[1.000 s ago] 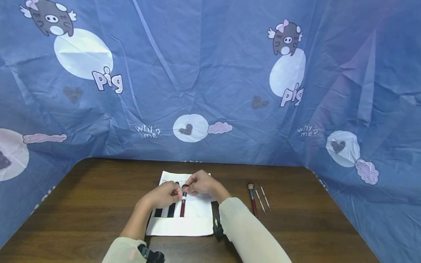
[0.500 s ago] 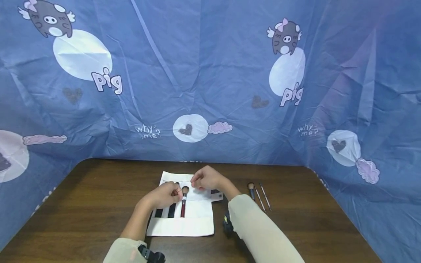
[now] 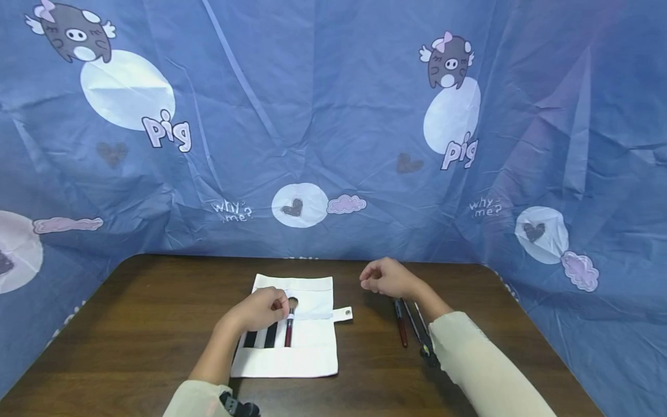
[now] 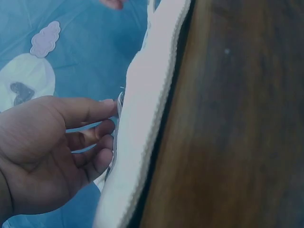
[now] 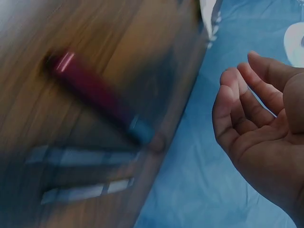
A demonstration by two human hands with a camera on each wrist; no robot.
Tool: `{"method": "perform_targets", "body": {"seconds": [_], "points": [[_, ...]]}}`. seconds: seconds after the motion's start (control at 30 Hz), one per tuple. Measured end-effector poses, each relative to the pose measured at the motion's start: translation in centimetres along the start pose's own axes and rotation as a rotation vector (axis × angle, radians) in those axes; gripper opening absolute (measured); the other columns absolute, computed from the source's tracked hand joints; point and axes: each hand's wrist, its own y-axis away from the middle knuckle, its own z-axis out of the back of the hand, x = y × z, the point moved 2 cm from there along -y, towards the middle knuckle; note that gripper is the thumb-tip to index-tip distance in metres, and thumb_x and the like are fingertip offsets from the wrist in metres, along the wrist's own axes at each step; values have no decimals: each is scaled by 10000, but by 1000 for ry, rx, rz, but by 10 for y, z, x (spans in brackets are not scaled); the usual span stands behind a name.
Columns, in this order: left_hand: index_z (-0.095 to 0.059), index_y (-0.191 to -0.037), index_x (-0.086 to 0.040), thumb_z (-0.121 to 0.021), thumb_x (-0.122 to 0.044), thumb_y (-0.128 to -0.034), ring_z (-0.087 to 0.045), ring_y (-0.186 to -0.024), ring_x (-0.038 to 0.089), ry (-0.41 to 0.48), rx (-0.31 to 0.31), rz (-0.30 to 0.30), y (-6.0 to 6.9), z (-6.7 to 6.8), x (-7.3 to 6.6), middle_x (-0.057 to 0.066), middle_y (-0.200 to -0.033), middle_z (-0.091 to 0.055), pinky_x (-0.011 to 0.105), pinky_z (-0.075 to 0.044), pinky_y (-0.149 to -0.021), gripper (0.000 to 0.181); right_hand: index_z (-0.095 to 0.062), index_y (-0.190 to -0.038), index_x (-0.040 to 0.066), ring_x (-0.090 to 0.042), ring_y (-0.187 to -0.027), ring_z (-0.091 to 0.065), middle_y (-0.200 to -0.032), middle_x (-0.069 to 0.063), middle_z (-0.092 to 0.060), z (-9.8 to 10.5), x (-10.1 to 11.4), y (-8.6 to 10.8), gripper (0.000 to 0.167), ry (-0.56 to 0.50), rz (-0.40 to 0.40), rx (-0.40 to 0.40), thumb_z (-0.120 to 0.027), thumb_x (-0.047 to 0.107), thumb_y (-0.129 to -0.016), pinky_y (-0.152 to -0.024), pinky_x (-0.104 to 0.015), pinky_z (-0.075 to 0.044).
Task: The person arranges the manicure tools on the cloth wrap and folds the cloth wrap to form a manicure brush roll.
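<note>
A white cloth brush roll (image 3: 283,362) lies unfolded on the table, black strips showing at its left. A brush with a dark red handle (image 3: 289,335) sits in it, bristles toward the back. My left hand (image 3: 257,310) rests on the roll beside that brush; in the left wrist view its fingertips (image 4: 110,108) touch the cloth. My right hand (image 3: 391,279) hangs above the table right of the roll, fingers loosely bent around nothing. Just below it lies another red-handled brush (image 3: 400,327), with two thin tools beside it, blurred in the right wrist view (image 5: 92,92).
The roll's snap strap (image 3: 342,314) sticks out to the right onto the brown table (image 3: 156,324). Behind the table hangs a blue printed cloth (image 3: 234,116).
My right hand has left the brush in the roll and moved right, over to the loose brush and tools. The left hand has stayed where it was.
</note>
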Motion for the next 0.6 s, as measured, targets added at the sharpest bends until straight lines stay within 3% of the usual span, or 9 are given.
{"method": "perform_targets", "body": {"seconds": [0.1, 0.23, 0.47, 0.6], "points": [[-663, -849, -102, -674, -32, -943, -549, -736, 116, -6, -2, -56, -4, 1, -3, -35, -781, -624, 319, -476, -689, 118, -717, -993, 23, -117, -660, -585, -739, -5, -636, 10, -14, 12, 80, 51, -12, -4, -697, 86, -948, -597, -298, -509], [-692, -869, -89, -707, -36, -930, -575, -752, 100, -8, 7, -83, -11, -1, -10, -38, -794, -657, 324, -500, -721, 82, -705, -1012, 3, -125, -677, -603, -764, -9, -651, 17, -29, 28, 97, 60, -24, 4, -680, 69, -944, -609, -294, -523], [-753, -934, -67, -752, -47, -903, -580, -772, 88, -42, 57, -89, -17, -7, -17, -41, -826, -674, 316, -508, -739, 37, -647, -1032, -37, -160, -659, -601, -761, -50, -650, 17, -45, 50, 117, 4, -74, 14, -632, -12, -919, -613, -378, -557], [-766, -933, -73, -772, -27, -874, -565, -788, 96, -58, 60, -70, -19, -10, -16, -39, -828, -669, 318, -497, -754, 76, -609, -1059, -82, -163, -660, -621, -736, -65, -641, 14, -48, 56, 157, -28, -88, -16, -646, -56, -909, -603, -329, -547]]}}
